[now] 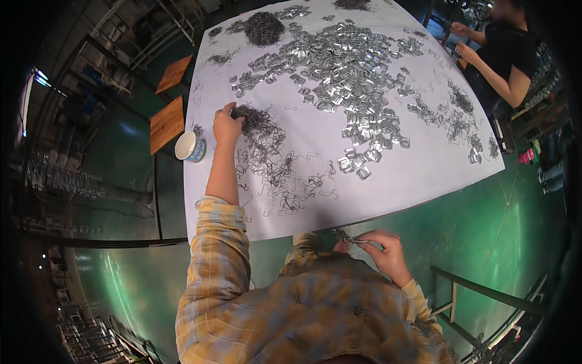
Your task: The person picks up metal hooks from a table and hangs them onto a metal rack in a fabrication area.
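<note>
At the left of the white-covered table, my left hand (pixel 227 126) reaches into the edge of a dark heap of S-shaped wire hooks (pixel 257 127). Its thumb and fingers curl around some of them; the fingertips are partly hidden. Past the table's near edge, in front of my body, my right hand (pixel 388 252) pinches a small cluster of wire hooks (pixel 344 235) between thumb and fingers. How many it holds I cannot tell. Loose hooks (pixel 290 200) spread from the heap toward me. Farther right lies a large pile of shiny flat metal clips (pixel 342 67).
A paper cup (pixel 190 147) stands at the table's left edge, near two wooden boards (pixel 167 123). Another dark hook heap (pixel 264 28) lies at the far side. A person in black (pixel 506 57) works at the right edge. A metal frame (pixel 485 291) stands at lower right.
</note>
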